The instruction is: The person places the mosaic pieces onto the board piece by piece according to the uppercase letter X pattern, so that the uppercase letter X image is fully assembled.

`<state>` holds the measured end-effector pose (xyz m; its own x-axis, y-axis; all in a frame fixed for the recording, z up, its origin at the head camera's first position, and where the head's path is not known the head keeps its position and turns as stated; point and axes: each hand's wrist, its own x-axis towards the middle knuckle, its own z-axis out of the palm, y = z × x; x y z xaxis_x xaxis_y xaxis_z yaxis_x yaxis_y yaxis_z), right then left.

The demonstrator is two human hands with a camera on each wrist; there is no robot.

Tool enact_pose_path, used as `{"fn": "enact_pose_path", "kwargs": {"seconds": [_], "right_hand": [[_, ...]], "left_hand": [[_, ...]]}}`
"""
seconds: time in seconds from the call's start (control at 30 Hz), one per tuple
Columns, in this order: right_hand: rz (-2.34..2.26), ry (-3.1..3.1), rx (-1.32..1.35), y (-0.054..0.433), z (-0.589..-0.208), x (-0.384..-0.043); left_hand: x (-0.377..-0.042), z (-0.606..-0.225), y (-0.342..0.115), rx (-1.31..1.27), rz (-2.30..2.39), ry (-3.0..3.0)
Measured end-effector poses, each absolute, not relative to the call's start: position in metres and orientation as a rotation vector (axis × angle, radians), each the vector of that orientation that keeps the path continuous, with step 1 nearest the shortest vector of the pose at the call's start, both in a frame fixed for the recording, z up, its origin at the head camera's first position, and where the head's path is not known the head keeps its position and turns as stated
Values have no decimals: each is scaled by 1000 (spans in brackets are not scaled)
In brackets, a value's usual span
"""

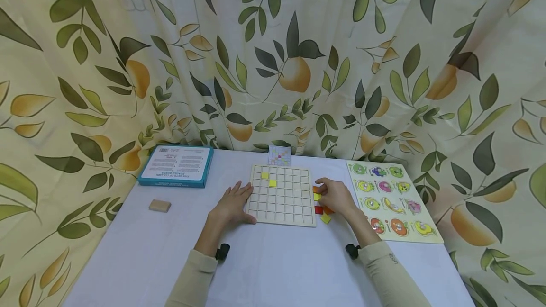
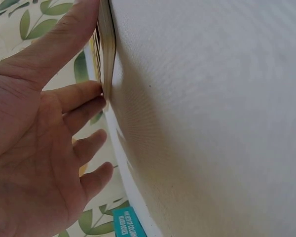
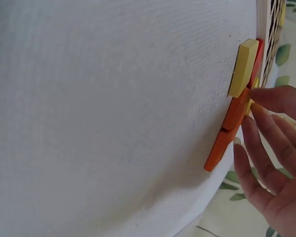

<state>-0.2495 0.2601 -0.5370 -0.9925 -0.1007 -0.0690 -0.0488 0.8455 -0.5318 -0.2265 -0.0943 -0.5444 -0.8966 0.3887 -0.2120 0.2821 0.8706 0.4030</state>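
A pale wooden grid board point(image 1: 283, 203) lies in the middle of the table, with two yellow tiles, one of them point(image 1: 272, 183), in its upper left squares. My left hand point(image 1: 232, 203) rests at the board's left edge, fingers spread and thumb by the near corner; the left wrist view shows the fingertips touching the board's side point(image 2: 106, 54). Right of the board, my right hand point(image 1: 337, 196) pinches a yellow tile point(image 3: 248, 106) between thumb and fingertips, partly hidden by them. Around it lie a red tile point(image 1: 318, 210), orange tiles point(image 3: 234, 112) and another yellow tile point(image 1: 325, 218).
A small patterned card point(image 1: 279, 156) stands behind the board. At the back left lies a teal-edged box point(image 1: 177, 165), with a small wooden block point(image 1: 159, 205) nearer. A fruit picture board point(image 1: 396, 203) lies on the right. Patterned curtains point(image 1: 294, 75) hang around the white table point(image 1: 273, 269).
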Motion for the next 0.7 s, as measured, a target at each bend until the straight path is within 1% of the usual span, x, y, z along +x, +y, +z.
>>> {"fn": "enact_pose_path", "kwargs": {"seconds": [0.3,0.7], "right_hand": [[-841,2912,-291,260,-530,-245],[-813,2790,-285,262,-529,-232]], "left_hand": [[-227,-542,-95,491,548,2756],[-226,-544,-94,501,538,2751]]}}
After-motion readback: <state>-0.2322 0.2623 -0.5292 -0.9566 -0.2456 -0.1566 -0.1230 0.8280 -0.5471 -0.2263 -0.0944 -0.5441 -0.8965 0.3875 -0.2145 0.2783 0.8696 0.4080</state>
